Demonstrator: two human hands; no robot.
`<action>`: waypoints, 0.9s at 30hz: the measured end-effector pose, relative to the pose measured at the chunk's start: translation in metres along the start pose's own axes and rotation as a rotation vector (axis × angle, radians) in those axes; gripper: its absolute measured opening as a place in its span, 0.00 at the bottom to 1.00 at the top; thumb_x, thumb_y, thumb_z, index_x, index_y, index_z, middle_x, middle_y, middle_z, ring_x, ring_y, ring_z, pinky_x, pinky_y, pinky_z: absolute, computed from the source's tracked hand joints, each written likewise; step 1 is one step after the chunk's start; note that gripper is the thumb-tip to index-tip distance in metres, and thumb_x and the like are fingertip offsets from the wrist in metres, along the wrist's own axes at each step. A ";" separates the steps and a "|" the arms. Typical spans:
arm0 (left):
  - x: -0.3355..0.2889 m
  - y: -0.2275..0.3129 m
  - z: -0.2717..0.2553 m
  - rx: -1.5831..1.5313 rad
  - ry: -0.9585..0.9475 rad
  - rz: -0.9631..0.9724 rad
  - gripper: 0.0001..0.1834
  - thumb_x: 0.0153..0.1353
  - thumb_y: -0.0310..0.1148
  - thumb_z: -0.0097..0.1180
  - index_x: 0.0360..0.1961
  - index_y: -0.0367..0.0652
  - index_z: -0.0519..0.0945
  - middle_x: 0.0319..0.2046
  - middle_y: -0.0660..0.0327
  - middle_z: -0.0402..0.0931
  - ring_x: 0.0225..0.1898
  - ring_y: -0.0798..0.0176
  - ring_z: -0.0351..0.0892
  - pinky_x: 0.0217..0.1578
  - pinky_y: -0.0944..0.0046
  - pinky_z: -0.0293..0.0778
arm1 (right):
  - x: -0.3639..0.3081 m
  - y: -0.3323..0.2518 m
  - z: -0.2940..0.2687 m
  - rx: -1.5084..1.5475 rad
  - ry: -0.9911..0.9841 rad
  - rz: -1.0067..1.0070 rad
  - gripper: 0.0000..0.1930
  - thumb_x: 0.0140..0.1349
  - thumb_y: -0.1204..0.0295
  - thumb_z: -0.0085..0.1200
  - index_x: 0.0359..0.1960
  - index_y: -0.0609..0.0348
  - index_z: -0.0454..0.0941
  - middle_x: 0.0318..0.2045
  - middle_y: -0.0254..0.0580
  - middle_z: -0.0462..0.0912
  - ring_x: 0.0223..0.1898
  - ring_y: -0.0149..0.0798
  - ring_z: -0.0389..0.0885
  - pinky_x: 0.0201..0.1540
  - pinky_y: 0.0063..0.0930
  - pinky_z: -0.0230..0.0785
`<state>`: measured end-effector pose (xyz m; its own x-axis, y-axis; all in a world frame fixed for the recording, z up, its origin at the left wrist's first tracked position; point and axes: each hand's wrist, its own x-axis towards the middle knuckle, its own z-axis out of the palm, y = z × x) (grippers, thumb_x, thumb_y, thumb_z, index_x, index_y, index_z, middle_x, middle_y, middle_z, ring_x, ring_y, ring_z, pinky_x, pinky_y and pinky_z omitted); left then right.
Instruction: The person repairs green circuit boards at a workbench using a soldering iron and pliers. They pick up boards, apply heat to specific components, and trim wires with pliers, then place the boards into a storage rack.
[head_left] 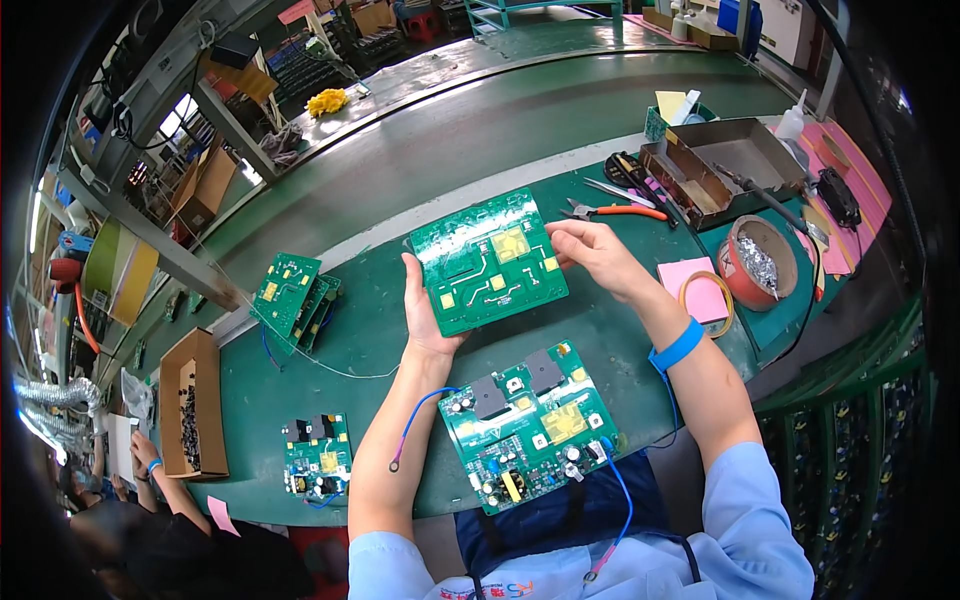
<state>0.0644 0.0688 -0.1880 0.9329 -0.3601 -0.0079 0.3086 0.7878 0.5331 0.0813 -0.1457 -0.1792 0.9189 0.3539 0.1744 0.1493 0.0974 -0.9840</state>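
A green circuit board (470,260) with yellow tape patches is held up over the bench, its flat trace side facing me. My left hand (430,310) supports it from the left edge and beneath, thumb along the side. At its right edge, my right hand (595,255) grips with thumb and fingers; a blue strap circles that wrist. Closer to me lies a second circuit board (530,425), component side up, with black blocks, yellow tape and blue wires ending in ring terminals. Whatever the held board carries on its far side is hidden.
Stacked boards (290,300) lean at left, above another board (318,455). A cardboard box (205,410) holds small dark parts. At right are orange-handled cutters (620,211), pink notes (690,290), a tape roll (708,303), a red bowl (745,280) and a tray (750,150). A co-worker's arm (170,480) shows at lower left.
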 end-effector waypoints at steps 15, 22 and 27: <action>-0.002 0.000 0.006 0.009 0.029 -0.056 0.39 0.52 0.64 0.25 0.53 0.42 0.59 0.50 0.52 0.62 0.49 0.51 0.64 0.45 0.51 0.65 | -0.005 -0.004 0.008 0.152 -0.073 0.041 0.12 0.59 0.66 0.41 0.35 0.61 0.71 0.29 0.30 0.75 0.30 0.22 0.71 0.36 0.18 0.64; -0.002 0.000 0.003 0.011 -0.024 -0.051 0.36 0.52 0.62 0.31 0.51 0.42 0.62 0.48 0.53 0.64 0.47 0.53 0.67 0.44 0.52 0.67 | -0.007 -0.006 0.010 0.161 -0.033 0.089 0.12 0.59 0.66 0.40 0.35 0.62 0.71 0.30 0.31 0.75 0.31 0.23 0.72 0.37 0.19 0.64; -0.002 0.001 0.006 0.022 -0.030 -0.044 0.36 0.53 0.62 0.30 0.50 0.42 0.62 0.47 0.54 0.65 0.46 0.54 0.68 0.43 0.53 0.68 | -0.004 -0.001 0.007 0.161 -0.046 0.094 0.11 0.59 0.66 0.40 0.34 0.61 0.71 0.28 0.30 0.74 0.30 0.22 0.71 0.35 0.18 0.64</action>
<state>0.0622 0.0676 -0.1826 0.9122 -0.4096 -0.0062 0.3449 0.7596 0.5514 0.0751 -0.1405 -0.1788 0.9076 0.4106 0.0875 0.0003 0.2079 -0.9781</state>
